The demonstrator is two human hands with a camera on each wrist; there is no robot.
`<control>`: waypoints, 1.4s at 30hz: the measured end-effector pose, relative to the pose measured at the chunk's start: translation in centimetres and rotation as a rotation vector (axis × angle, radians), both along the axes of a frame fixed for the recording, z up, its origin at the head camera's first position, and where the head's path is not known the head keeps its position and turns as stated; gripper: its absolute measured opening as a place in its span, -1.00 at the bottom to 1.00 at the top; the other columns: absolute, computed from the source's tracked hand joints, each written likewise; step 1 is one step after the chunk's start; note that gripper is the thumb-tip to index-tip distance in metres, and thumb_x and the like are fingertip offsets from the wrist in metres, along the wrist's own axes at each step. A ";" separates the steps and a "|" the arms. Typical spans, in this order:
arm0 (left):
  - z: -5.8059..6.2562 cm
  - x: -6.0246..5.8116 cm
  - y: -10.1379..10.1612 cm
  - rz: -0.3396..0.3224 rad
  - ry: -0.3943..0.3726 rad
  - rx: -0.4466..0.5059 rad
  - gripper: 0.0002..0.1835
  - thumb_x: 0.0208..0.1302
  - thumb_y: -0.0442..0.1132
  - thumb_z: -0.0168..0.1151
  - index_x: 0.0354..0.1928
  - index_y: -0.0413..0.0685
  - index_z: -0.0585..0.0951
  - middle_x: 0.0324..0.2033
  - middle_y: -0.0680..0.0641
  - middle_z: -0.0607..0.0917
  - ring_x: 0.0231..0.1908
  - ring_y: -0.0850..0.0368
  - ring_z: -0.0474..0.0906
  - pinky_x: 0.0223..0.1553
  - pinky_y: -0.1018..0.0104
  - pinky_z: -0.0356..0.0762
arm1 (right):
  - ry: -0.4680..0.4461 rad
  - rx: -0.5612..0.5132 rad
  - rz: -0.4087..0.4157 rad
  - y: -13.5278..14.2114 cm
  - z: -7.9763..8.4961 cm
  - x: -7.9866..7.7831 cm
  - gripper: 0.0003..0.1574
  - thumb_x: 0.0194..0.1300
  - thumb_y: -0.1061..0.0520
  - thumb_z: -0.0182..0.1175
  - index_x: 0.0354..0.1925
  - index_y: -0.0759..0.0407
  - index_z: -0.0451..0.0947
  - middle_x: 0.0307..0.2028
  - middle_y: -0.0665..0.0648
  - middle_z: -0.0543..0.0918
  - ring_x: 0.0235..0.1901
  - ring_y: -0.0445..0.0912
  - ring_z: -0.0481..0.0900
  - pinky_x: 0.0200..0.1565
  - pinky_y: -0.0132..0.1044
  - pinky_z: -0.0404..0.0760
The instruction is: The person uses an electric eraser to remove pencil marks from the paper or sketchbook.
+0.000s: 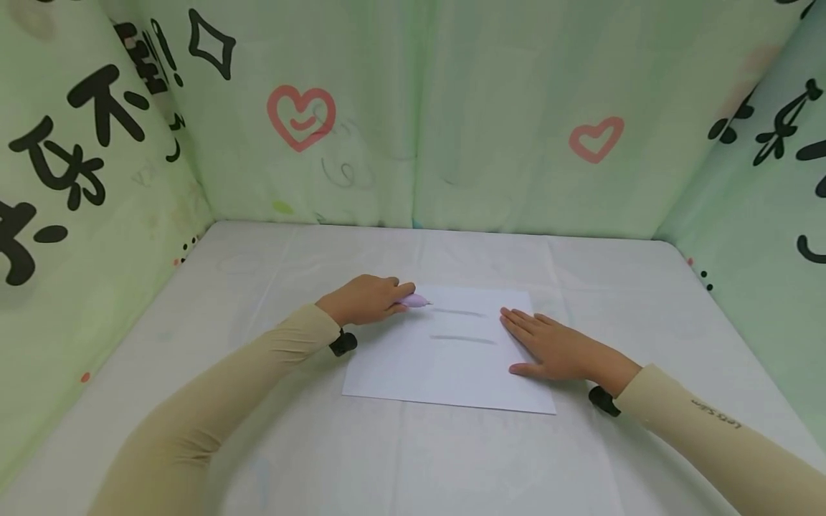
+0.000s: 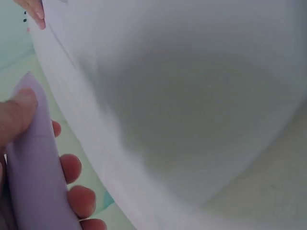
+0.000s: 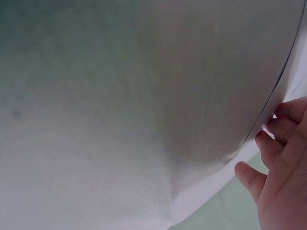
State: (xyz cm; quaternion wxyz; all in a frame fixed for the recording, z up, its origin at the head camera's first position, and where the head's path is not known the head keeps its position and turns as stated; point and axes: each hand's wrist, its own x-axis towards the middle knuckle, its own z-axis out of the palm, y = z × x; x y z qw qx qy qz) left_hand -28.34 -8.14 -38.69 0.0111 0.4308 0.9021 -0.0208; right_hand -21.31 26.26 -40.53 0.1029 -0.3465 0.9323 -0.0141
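Observation:
A sheet of white paper point(image 1: 400, 380) lies on the table with two short grey strips point(image 1: 461, 340) across its middle, one above the other. My left hand point(image 1: 369, 299) grips a thick lilac pen-shaped tool point(image 1: 413, 301) over the sheet's upper left; its narrow tip points right, close to the left end of the upper strip. In the left wrist view, the thumb presses along the lilac body point(image 2: 36, 167) and the fingers curl round its far side. My right hand point(image 1: 548, 347) rests on the sheet's right side, fingers extended and thumb spread; its fingers point(image 3: 283, 129) also show in the right wrist view.
White cloth covers the table point(image 1: 310, 459). Pale green curtains point(image 1: 477, 93) with hearts and black lettering stand behind it and on both sides. A black wrist strap piece point(image 1: 344, 343) shows under the left cuff, another point(image 1: 604, 401) at the right.

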 end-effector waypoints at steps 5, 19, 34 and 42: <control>-0.2 -0.2 0.5 0.056 0.029 0.006 -0.79 0.41 -0.08 0.00 -0.05 -0.02 0.39 -0.38 -0.07 0.57 -0.49 0.11 0.44 -0.37 0.26 0.49 | -0.006 0.010 -0.006 -0.1 0.1 0.1 0.08 0.26 -0.35 0.04 0.42 0.31 -0.02 0.45 0.25 0.04 0.43 0.15 0.03 0.35 0.12 0.09; -0.2 0.0 0.8 0.121 -0.016 0.034 -0.76 0.41 -0.12 0.01 0.02 -0.02 0.41 -0.31 -0.10 0.59 -0.40 0.07 0.50 -0.29 0.22 0.52 | -0.010 0.003 0.031 0.0 0.0 0.0 -0.05 0.34 -0.22 0.02 0.44 0.26 -0.05 0.46 0.21 0.02 0.43 0.12 0.05 0.33 0.02 0.19; -0.5 -0.1 0.9 0.123 -0.043 0.020 -0.75 0.40 -0.10 0.01 0.03 -0.02 0.42 -0.27 -0.10 0.60 -0.34 0.07 0.51 -0.22 0.20 0.53 | -0.022 0.026 0.019 0.0 -0.1 0.0 -0.06 0.36 -0.21 -0.01 0.44 0.26 -0.07 0.47 0.21 -0.01 0.43 0.12 0.06 0.32 0.01 0.22; -0.7 -0.2 0.9 0.143 -0.042 0.016 -0.76 0.39 -0.12 0.04 0.00 -0.03 0.46 -0.30 -0.09 0.61 -0.35 0.08 0.51 -0.23 0.20 0.52 | -0.023 0.024 0.023 -0.1 0.0 0.0 -0.07 0.36 -0.20 0.00 0.44 0.26 -0.06 0.47 0.21 -0.01 0.43 0.12 0.05 0.32 0.01 0.21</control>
